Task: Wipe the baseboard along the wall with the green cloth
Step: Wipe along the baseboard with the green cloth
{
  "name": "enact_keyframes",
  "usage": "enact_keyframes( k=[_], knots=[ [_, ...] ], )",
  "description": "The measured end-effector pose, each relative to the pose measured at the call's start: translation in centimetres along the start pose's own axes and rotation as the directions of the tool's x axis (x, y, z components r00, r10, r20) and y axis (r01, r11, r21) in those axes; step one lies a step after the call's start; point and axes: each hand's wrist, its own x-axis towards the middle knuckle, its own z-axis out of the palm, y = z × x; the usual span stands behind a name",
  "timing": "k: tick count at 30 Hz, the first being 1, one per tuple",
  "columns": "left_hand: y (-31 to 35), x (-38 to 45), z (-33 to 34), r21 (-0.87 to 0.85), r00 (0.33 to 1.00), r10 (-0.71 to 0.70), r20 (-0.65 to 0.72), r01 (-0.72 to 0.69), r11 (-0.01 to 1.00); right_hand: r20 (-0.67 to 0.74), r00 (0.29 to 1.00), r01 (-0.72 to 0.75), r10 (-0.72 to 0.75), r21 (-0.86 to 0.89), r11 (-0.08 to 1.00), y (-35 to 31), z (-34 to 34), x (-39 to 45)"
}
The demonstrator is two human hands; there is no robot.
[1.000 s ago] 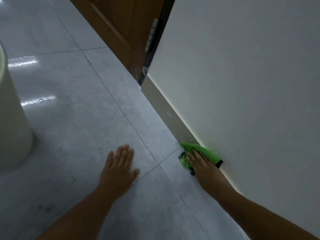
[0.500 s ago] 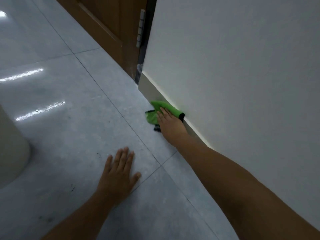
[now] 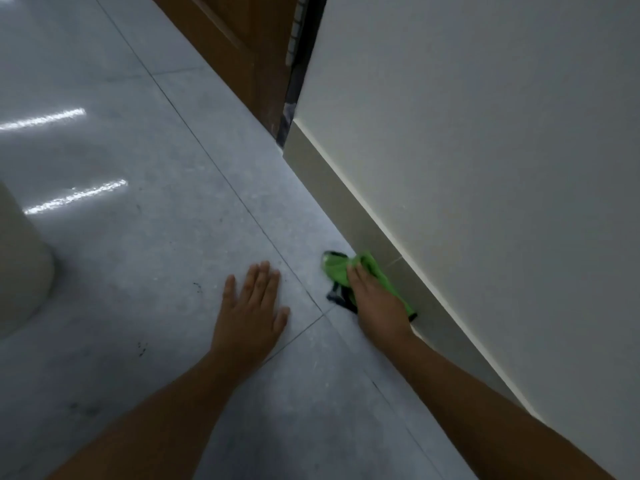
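Observation:
A beige baseboard (image 3: 323,178) runs along the foot of the white wall (image 3: 485,133), from the door frame toward the lower right. My right hand (image 3: 377,303) presses a green cloth (image 3: 341,268) with a dark edge against the baseboard's lower part, where it meets the floor. Part of the cloth is hidden under my palm. My left hand (image 3: 251,310) lies flat on the grey floor tile, fingers spread, holding nothing.
A brown wooden door (image 3: 242,39) stands at the top, with a dark gap at its hinge side by the wall's end. A pale round container (image 3: 20,258) sits on the floor at the far left. Grey tiles (image 3: 138,202) cover the floor.
My right hand slid the cloth along the baseboard toward the door, then back toward me to near where it began. My left hand stayed planted on the floor.

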Motion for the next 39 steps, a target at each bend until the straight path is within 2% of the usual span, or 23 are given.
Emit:
enact_keyframes(
  k=[2,5,8,12,17,20,22,25,27,30,33,35,37,39],
  knots=[
    [0.1,0.2,0.3,0.011,1.0,0.0,-0.01,0.0,1.0,-0.075,0.997,0.03,-0.027,0.047,0.998,-2.7,-1.9,5.3],
    [0.0,-0.1,0.1,0.013,1.0,-0.014,-0.01,0.014,1.0,-0.184,0.981,0.055,-0.061,-0.04,0.998,-5.4,-3.2,9.8],
    [0.0,0.0,0.0,0.005,1.0,-0.009,0.008,0.009,1.0,-0.138,0.989,-0.086,0.057,-0.215,0.973,-4.4,-2.3,9.7],
    [-0.4,0.1,-0.1,0.003,0.999,0.029,0.045,-0.029,1.0,-0.096,0.992,-0.111,0.086,-0.304,0.946,-0.5,0.4,2.7],
    [-0.7,0.1,-1.6,0.018,0.983,0.019,0.184,-0.022,1.0,0.009,0.981,-0.177,0.194,-0.365,0.914,4.9,3.1,-10.5],
    [0.4,-1.1,-1.9,0.023,0.979,0.009,0.202,-0.014,1.0,0.071,0.958,-0.25,0.279,-0.279,0.927,4.4,3.4,-11.4],
    [1.3,-2.2,-1.1,-0.002,0.981,0.02,0.192,-0.02,1.0,0.021,0.957,-0.28,0.288,-0.171,0.945,2.8,3.0,-8.3],
    [1.9,-3.7,-0.2,-0.039,0.994,0.027,0.108,-0.023,0.999,-0.104,0.971,-0.223,0.214,-0.084,0.971,-0.4,1.4,-1.4],
    [1.5,-4.1,0.1,-0.033,0.996,0.036,0.084,-0.033,0.999,-0.112,0.977,-0.181,0.18,0.005,0.983,-2.6,0.7,2.6],
    [0.9,-4.0,0.0,-0.023,0.994,0.056,0.089,-0.054,0.998,-0.052,0.994,-0.101,0.098,-0.071,0.992,-3.5,0.9,4.7],
    [1.5,-3.8,-0.9,-0.005,0.984,0.005,0.18,-0.004,1.0,0.033,0.997,-0.057,0.064,-0.17,0.984,-0.5,1.5,1.7],
    [2.3,-3.9,-1.4,0.025,0.97,-0.041,0.239,0.036,0.999,0.025,0.998,-0.048,0.052,-0.147,0.988,2.3,2.7,-2.9],
    [3.5,-4.2,-1.7,0.03,0.981,-0.036,0.189,0.031,0.999,-0.048,0.997,-0.06,0.055,-0.103,0.993,5.0,4.5,-9.3],
    [5.0,-4.9,-1.5,0.023,0.987,0.006,0.163,-0.01,1.0,-0.01,0.994,-0.11,0.11,-0.088,0.99,7.9,6.7,-15.7]
  ],
)
